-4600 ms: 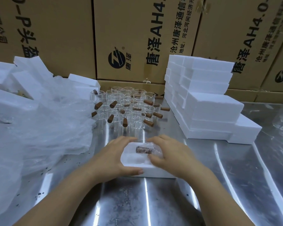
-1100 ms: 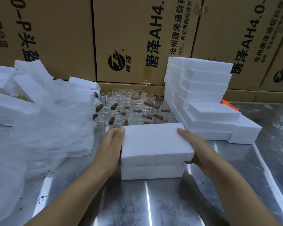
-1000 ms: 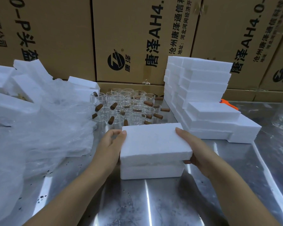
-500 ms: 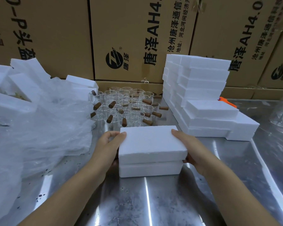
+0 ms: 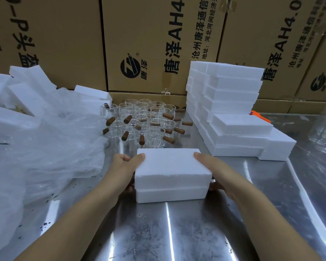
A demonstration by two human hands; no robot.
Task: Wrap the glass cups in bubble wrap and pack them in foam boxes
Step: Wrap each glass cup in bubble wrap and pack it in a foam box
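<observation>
White rectangular foam box [image 5: 172, 166], with its lid seated on top, sits on the shiny steel tabletop [image 5: 177, 232] at near centre. The hands press against its two ends: the left hand [image 5: 123, 167] lies with fingers laid along the lid's left edge, the right hand [image 5: 212, 167] with straight fingers along the right edge and its thumb lower at the seam; neither curls round it. Just beyond the box stands a cluster of clear glass cups with brown stubby handles [image 5: 145, 123]. A stepped stack of white foam boxes [image 5: 231, 110] rises at far right, a heap of clear bubble wrap [image 5: 45, 147] spreads at left, and brown printed cardboard cartons [image 5: 154, 44] wall the far side.
</observation>
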